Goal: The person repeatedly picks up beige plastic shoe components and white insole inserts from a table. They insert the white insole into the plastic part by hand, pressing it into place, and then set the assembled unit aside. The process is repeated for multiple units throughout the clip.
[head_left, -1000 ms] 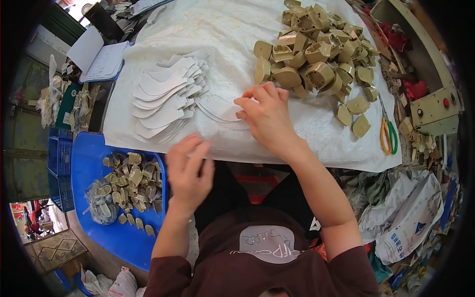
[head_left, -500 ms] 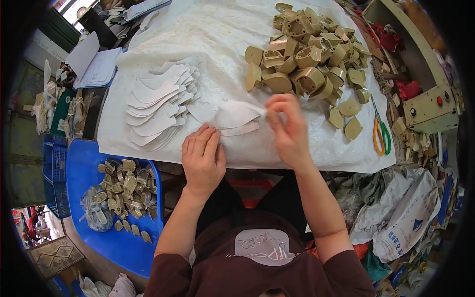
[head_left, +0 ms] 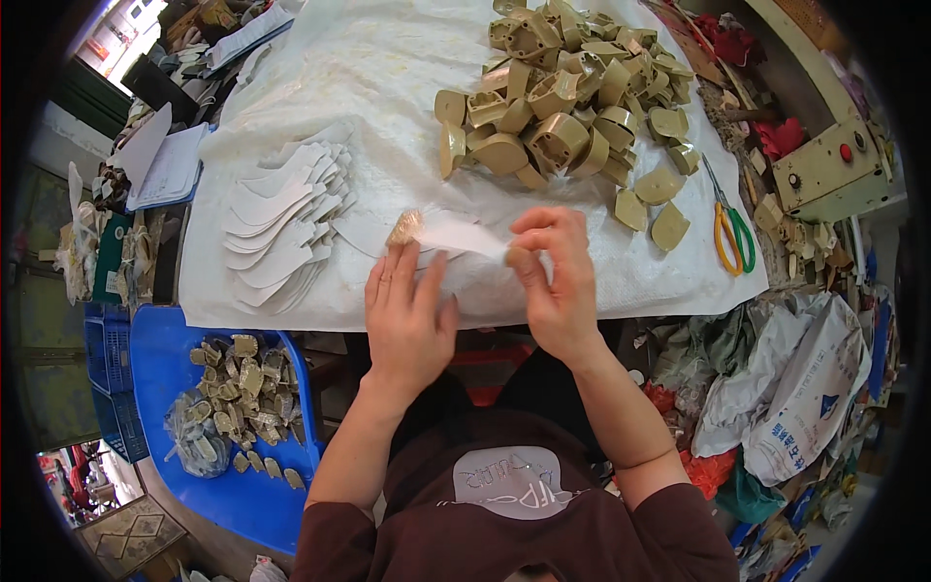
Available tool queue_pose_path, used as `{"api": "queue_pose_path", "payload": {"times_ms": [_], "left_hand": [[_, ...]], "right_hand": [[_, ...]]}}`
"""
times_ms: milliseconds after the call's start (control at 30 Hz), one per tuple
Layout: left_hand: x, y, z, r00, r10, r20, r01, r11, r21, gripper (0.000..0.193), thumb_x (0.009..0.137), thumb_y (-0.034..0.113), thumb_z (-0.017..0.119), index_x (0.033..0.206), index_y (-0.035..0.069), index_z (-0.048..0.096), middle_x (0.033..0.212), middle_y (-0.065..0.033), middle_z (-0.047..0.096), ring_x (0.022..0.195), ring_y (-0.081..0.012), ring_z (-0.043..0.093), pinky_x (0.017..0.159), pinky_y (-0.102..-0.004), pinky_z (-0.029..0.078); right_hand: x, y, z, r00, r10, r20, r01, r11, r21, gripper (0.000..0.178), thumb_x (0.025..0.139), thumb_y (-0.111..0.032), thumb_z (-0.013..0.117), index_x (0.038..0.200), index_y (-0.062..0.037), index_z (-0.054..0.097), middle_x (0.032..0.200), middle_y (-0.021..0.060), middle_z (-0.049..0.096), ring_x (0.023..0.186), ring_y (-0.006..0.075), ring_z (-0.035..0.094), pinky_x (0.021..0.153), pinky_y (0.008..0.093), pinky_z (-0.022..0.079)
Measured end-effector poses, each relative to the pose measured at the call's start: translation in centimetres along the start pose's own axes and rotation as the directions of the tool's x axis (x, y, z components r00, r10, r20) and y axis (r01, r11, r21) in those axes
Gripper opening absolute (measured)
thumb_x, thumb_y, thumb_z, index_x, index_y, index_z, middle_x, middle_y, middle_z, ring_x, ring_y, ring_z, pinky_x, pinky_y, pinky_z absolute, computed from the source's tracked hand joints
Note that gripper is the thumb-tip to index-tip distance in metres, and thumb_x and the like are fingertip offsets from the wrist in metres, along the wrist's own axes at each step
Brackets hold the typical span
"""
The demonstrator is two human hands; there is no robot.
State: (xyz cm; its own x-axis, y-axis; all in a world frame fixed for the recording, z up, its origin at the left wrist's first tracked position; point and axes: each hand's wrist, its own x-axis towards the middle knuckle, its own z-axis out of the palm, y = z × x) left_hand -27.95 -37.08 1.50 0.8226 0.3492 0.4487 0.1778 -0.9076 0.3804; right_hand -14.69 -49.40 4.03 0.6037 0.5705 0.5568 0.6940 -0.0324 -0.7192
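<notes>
A blurred white curved sheet piece (head_left: pixel 465 238) stretches between my hands, low over the cloth-covered table. My right hand (head_left: pixel 560 286) pinches its right end between thumb and fingers. My left hand (head_left: pixel 412 315) lies with fingers spread, the fingertips touching a glittery gold piece (head_left: pixel 405 227) at the sheet's left end. Whether gold and white are one piece, I cannot tell. More white sheet lies flat beneath. To the left, overlapping curved white pieces (head_left: pixel 276 233) form a stack. Beyond my right hand is a heap of glossy tan, heel-shaped blocks (head_left: pixel 562 141).
Scissors with yellow and green handles (head_left: pixel 734 238) lie at the table's right. A blue tray (head_left: pixel 160 364) at lower left holds small gold-coloured blocks (head_left: pixel 247 378) and a plastic bag (head_left: pixel 199 436). A metal box with a red button (head_left: pixel 834 170) stands right, above white sacks (head_left: pixel 805 407).
The glittery gold piece now shows at my left fingertips. My left hand's fingers have spread and reach forward. The white sheet is lifted between both hands. The whole view has shifted slightly.
</notes>
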Motion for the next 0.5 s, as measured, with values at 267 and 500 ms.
{"api": "queue_pose_path", "payload": {"times_ms": [267,500], "left_hand": [[0.4,1.1,-1.7,0.998,0.051,0.034,-0.051,0.999,0.008,0.045,0.078,0.006,0.057,0.123,-0.002,0.055,0.135,-0.0248,0.046,0.129,-0.0417,0.040,0.105,-0.0467,0.031],[-1.5,5.3,0.1,0.846,-0.301,0.440,0.502,0.174,-0.847,0.039,0.098,0.020,0.043,0.126,-0.005,0.053,0.091,-0.0090,0.063,0.083,-0.0132,0.057,0.075,-0.0251,0.045]], "right_hand": [[-1.6,-0.7,-3.2,0.995,-0.014,-0.100,0.015,1.000,0.010,0.013,0.080,-0.001,0.063,0.089,-0.0055,0.055,0.099,0.0107,0.055,0.091,0.0266,0.048,0.082,0.0366,0.038],[-3.5,-1.7,-4.2,0.972,-0.196,0.128,0.214,0.965,-0.152,0.029,0.065,-0.008,0.071,0.090,-0.0090,0.058,0.102,0.0084,0.055,0.096,0.0299,0.049,0.085,0.0428,0.036]]}}
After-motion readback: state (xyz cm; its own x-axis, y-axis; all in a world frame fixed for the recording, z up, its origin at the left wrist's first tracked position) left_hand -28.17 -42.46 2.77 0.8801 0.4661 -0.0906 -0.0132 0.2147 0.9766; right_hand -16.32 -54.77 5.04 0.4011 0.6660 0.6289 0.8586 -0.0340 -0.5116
